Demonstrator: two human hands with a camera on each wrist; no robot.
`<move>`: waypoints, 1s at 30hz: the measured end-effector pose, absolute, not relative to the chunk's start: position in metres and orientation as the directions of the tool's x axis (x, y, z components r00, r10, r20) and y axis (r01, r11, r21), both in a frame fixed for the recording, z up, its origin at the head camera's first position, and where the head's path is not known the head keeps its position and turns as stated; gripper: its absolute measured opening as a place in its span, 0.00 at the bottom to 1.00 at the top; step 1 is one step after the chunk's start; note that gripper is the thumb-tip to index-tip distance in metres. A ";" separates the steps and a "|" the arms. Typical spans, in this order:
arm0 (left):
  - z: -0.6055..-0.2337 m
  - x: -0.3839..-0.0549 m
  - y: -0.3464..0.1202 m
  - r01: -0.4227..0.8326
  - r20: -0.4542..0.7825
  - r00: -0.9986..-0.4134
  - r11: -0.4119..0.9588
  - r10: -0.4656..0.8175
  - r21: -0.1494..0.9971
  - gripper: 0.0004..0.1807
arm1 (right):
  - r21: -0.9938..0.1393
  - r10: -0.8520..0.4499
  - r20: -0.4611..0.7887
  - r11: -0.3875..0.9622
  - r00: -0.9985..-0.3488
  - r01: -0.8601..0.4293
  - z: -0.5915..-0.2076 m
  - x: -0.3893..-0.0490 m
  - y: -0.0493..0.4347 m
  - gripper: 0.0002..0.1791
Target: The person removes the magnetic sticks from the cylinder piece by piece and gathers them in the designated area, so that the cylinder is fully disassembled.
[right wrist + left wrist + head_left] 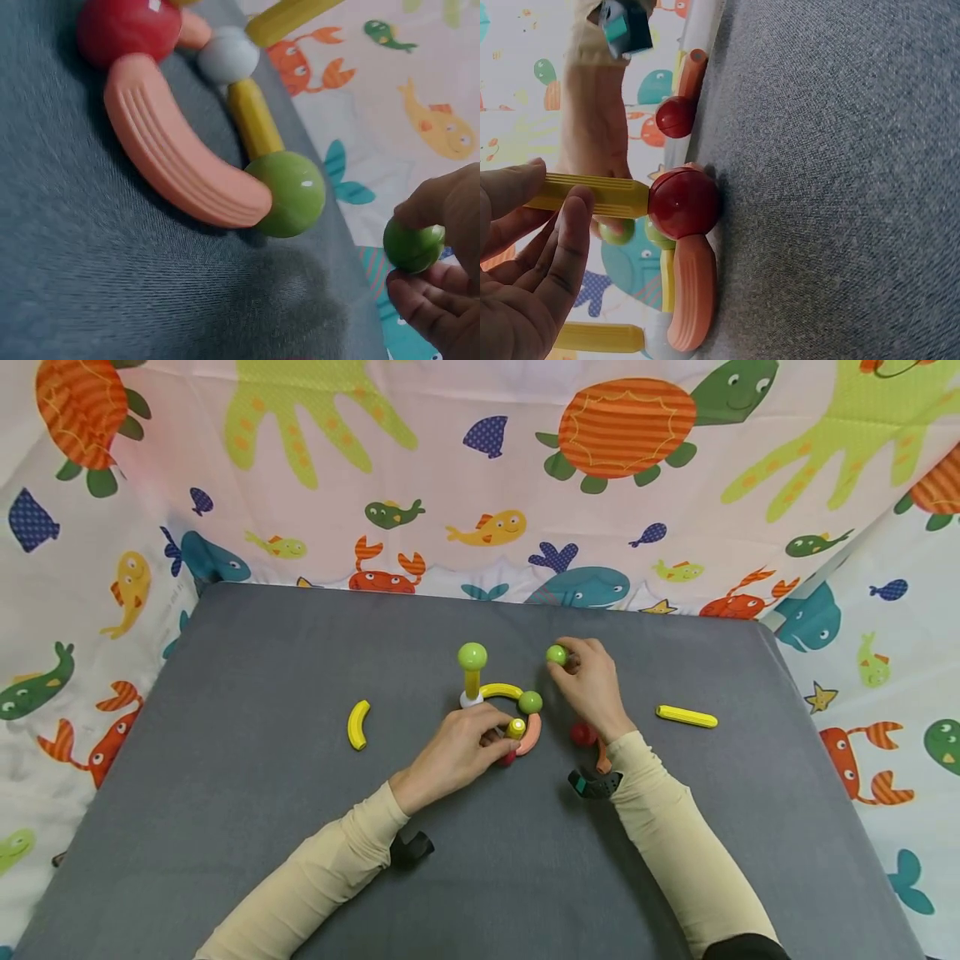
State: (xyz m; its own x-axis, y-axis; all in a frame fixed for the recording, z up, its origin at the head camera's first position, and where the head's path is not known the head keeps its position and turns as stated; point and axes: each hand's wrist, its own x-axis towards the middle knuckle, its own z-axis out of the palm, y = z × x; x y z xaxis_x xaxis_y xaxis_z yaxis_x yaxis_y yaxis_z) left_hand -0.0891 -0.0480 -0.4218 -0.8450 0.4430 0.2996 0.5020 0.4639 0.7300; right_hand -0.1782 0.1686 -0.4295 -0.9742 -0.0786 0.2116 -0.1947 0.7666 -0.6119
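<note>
"What was spread out widest?"
"A patterned curtain [435,460] was hung across the top of the head view, and a gray table [487,877] was stretched below it."
"How were things gripped?"
"Near the centre, a yellow stick [516,727] was pinched upright by the left hand [461,747], its thumb and fingers drawn in to the stick's width. Right of centre, a green ball [556,655] was pinched the same way by the right hand [594,685]."
"What else?"
"A toy of joined sticks and balls [531,735] was set at the centre. A loose stick [686,717] was seen at middle right, a curved piece [357,725] left of centre. The pinched stick's lower end was met by a red ball [684,202]."
</note>
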 end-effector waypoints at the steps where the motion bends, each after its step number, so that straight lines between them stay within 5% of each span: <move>1: -0.422 -0.089 -0.048 0.503 0.301 -0.845 0.463 0.442 0.730 0.07 | -0.592 -0.086 0.207 0.782 -0.974 -0.195 -0.432 -0.182 0.167 0.21; 10: -0.426 -0.089 -0.047 0.508 0.301 -0.840 0.457 0.452 0.730 0.07 | -0.457 -0.101 0.146 0.876 -0.984 -0.157 -0.445 -0.195 0.160 0.21; 19: -0.428 -0.088 -0.047 0.500 0.290 -0.842 0.459 0.455 0.734 0.08 | -0.458 -0.097 0.076 0.881 -0.992 -0.121 -0.455 -0.193 0.163 0.24; 30: -0.425 -0.093 -0.080 0.387 0.189 -0.901 0.529 0.390 0.755 0.15 | -0.532 -0.178 0.309 0.782 -0.934 -0.325 -0.433 -0.121 0.163 0.15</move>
